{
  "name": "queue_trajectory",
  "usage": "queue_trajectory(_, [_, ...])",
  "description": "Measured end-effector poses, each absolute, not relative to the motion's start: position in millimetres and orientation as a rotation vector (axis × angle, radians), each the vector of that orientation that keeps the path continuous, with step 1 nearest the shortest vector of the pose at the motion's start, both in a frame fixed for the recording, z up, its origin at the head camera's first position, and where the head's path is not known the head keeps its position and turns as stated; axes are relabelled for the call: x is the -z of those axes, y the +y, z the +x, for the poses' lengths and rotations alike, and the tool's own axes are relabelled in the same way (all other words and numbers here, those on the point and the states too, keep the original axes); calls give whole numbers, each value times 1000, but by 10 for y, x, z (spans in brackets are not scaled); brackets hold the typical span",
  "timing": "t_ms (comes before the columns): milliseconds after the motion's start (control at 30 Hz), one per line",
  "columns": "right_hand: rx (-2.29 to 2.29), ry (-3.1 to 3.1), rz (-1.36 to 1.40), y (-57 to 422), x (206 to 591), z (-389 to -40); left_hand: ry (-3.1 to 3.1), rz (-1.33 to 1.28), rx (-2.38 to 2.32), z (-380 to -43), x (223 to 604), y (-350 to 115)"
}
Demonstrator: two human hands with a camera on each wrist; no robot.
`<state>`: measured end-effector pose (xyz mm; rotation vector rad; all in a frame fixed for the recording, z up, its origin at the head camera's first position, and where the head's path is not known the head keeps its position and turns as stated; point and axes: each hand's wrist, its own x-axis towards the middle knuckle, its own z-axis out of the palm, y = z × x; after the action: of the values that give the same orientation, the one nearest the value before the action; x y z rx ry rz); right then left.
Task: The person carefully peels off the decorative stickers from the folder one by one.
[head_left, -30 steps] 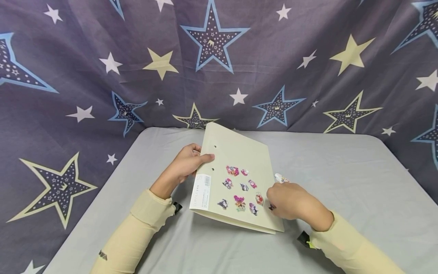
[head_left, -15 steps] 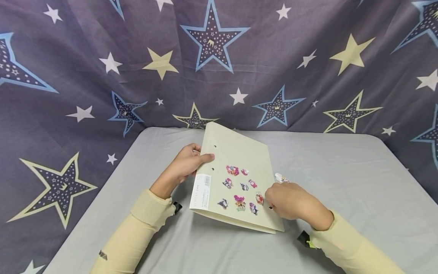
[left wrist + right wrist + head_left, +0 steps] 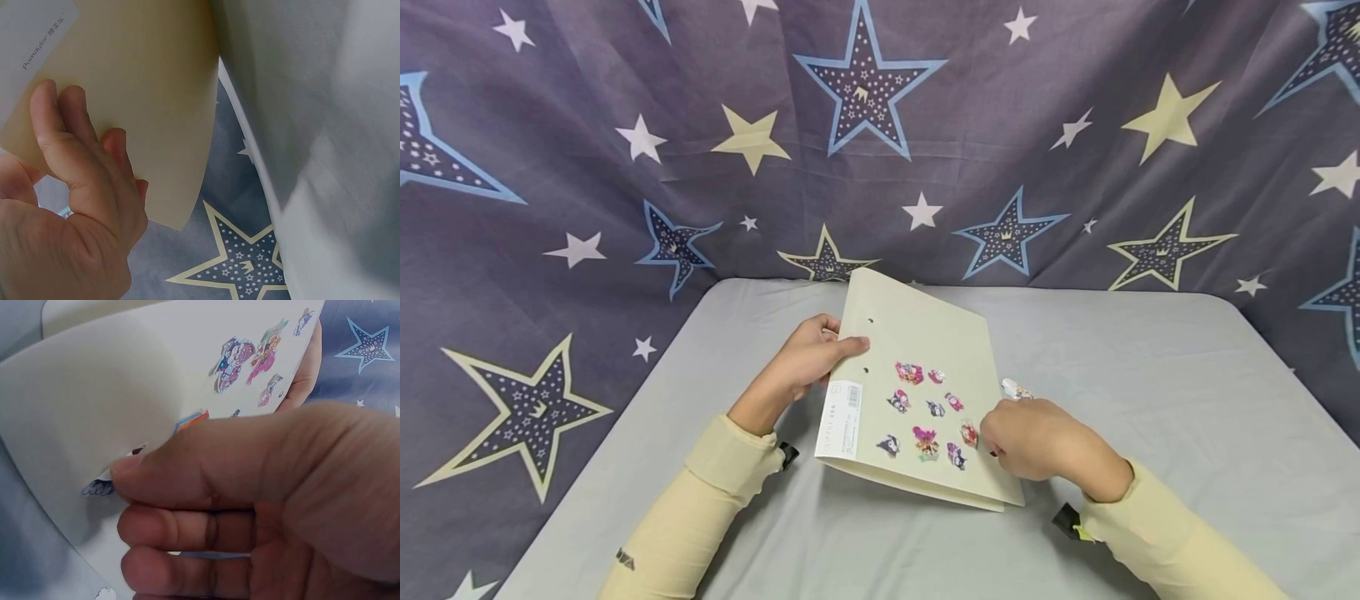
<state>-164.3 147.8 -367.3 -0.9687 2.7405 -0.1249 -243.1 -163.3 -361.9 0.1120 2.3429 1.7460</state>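
Observation:
A cream clip-file folder (image 3: 917, 321) stands tilted over the table, its cover facing up and toward me. My left hand (image 3: 808, 354) grips its spine side, thumb on the cover near two small holes, fingers behind; those fingers (image 3: 90, 150) show against the back in the left wrist view. Several shiny cartoon stickers (image 3: 927, 444) dot the lower cover. At the cover's right part, my right hand (image 3: 1037, 437) pinches a small dark-and-white sticker (image 3: 99, 487) close against the surface. The thumb hides part of this sticker, and the other fingers are curled.
Right of the folder, beyond my right hand, a small white, partly coloured piece (image 3: 1015, 389) lies on the grey-covered table (image 3: 1180, 392). A dark curtain with stars (image 3: 1000, 125) hangs along the table's back. A white printed label (image 3: 838, 421) runs along the folder's spine side.
My right hand has shifted slightly left along the cover, and the dark sticker bit at its fingertips is now less visible from the head. The left hand and folder stay put.

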Motion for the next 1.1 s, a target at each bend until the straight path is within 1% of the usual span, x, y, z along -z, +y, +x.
queue_trajectory(1100, [100, 2853, -963, 1566, 3571, -1693, 2350, 94, -1741, -2431, 3620, -1620])
